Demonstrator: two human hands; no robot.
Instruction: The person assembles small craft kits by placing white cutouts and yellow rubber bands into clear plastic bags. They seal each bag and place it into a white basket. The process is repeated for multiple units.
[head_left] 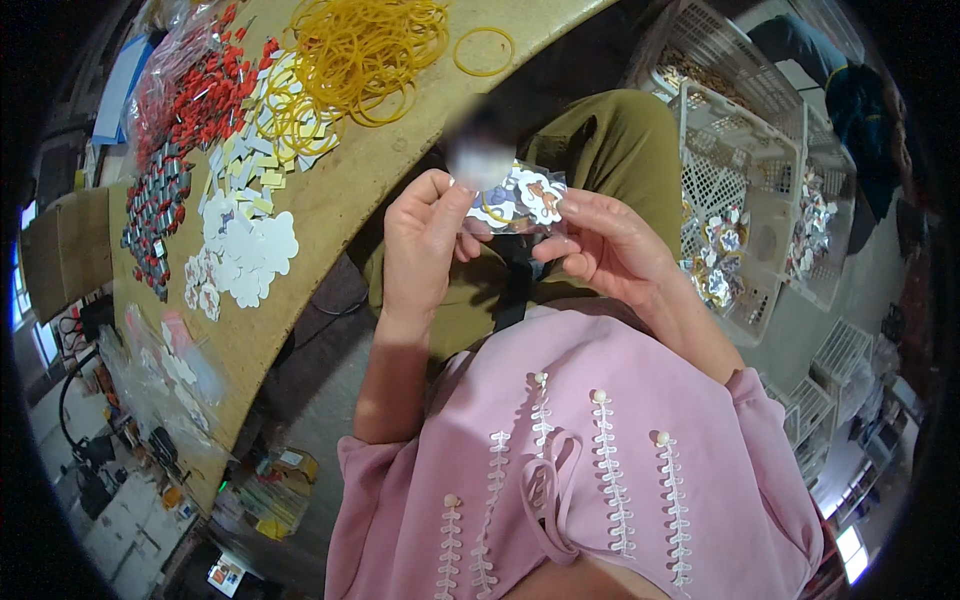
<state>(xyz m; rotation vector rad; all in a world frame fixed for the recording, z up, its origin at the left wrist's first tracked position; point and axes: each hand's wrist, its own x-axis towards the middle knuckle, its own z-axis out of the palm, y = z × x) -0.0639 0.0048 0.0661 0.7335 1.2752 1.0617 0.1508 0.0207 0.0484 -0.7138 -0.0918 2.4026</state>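
Between my two hands is a small clear plastic bag, held up above my lap. White-edged printed cutouts and a yellow band show through the clear plastic bag. My left hand pinches its left end between thumb and fingers. On the right end, the thumb and fingers of my right hand are closed. A blurred patch hides what lies just above the bag. To the left, the table holds a heap of yellow rubber bands, white cloud-shaped cutouts and small white and yellow pieces.
Small red parts and dark silvery cylinders lie farther left on the table. Clear bags rest near its lower end. White plastic baskets with filled bags stand on my right. Another person's leg shows behind them.
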